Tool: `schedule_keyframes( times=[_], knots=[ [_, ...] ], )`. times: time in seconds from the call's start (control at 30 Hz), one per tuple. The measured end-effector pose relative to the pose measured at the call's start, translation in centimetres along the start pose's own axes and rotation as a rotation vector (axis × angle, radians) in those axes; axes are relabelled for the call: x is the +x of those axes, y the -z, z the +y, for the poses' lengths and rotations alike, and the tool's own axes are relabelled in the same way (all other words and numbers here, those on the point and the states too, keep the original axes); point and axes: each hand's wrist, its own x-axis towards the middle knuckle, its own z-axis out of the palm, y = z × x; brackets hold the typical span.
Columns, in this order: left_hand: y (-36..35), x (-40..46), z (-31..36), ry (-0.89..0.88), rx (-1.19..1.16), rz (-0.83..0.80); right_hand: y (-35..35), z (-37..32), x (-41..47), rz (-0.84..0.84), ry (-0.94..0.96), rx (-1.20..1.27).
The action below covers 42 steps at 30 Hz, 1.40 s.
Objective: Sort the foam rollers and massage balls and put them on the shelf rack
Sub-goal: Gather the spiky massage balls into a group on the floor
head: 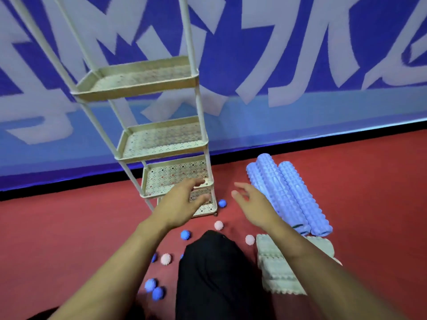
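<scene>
Red flooring (69,227) runs up to a blue wall banner (300,54) with big pale lettering, and my cream shelf rack (161,144) stands against it. From my head camera I count four perforated trays on the rack, stacked one above another, with nothing on the ones I can see into.

To the right of the rack lie three lilac foam rollers (288,195), ridged, side by side and touching. Nearer me, beside my black-clad knee (217,273), is a pile of pale green rollers (277,269); my right forearm covers part of it and I cannot count them.

Blue massage balls (185,234) are scattered on the floor: I see six, two of them half hidden by my arm and knee. Pink massage balls (218,225) number three.

My left hand (182,202) reaches out in front of the lower trays, fingers spread and loose, holding nothing; whether they touch the tray rim I cannot tell. My right hand (251,206) hovers between the rack and the lilac rollers, fingers relaxed and slightly curled, empty.
</scene>
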Motion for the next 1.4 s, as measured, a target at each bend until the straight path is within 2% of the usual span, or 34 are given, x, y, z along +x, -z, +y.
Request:
schedule_keyframes(
  times=[0.1, 0.23, 0.4, 0.57, 0.93, 1.17, 1.27, 1.4],
  knots=[
    [2.8, -3.6, -2.3, 0.016, 0.033, 0.047, -1.7, -4.4, -0.6, -0.069, 0.166, -0.173],
    [5.8, -7.9, -4.7, 0.024, 0.052, 0.123, -4.4, -8.6, -2.0, -0.13, 0.283, -0.322],
    [7.1, -12.3, -7.7, 0.068, 0.057, 0.183, -7.9, -11.5, -4.5, -0.222, 0.35, -0.525],
    [5.9, -14.6, -11.1, 0.133, 0.023, 0.165, -11.1, -11.4, -5.4, -0.295, 0.366, -0.656],
    [-2.4, -12.5, -22.0, 0.489, -0.362, 0.16, -18.4, -8.0, -0.3, -0.493, 0.404, -0.738],
    [-10.7, -9.8, -30.2, 0.855, -0.674, 0.165, -21.5, -3.6, 3.0, -0.627, 0.356, -0.726],
    [-14.7, -9.7, -33.9, 0.987, -0.685, 0.101, -23.0, -3.6, 4.6, -0.717, 0.357, -0.729],
    [-19.4, -10.0, -38.1, 1.085, -0.607, -0.022, -24.1, -4.0, 7.0, -0.753, 0.342, -0.748]
  ],
)
